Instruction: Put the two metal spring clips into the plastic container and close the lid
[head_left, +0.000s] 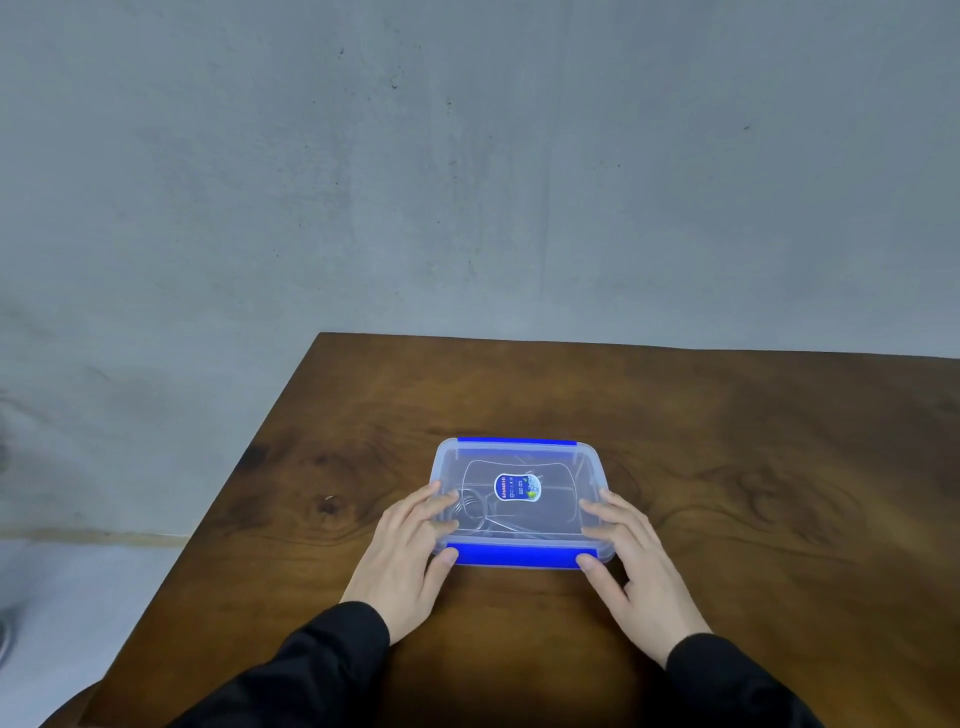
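A clear plastic container (519, 530) with blue latches stands in the middle of the wooden table. Its lid (550, 512) lies on top, with a small oval sticker at its centre. Through the lid I see metal spring clips (475, 512) inside, mostly on the left side. My left hand (410, 551) rests on the container's left edge, fingers on the lid and thumb against the near blue latch (514, 555). My right hand (631, 561) mirrors it on the right edge, thumb at the latch's right end. The far blue latch (517, 442) lies flat.
The brown wooden table (727, 493) ends at a left edge running diagonally and a far edge against a grey concrete wall (467, 182). Grey floor shows at the lower left.
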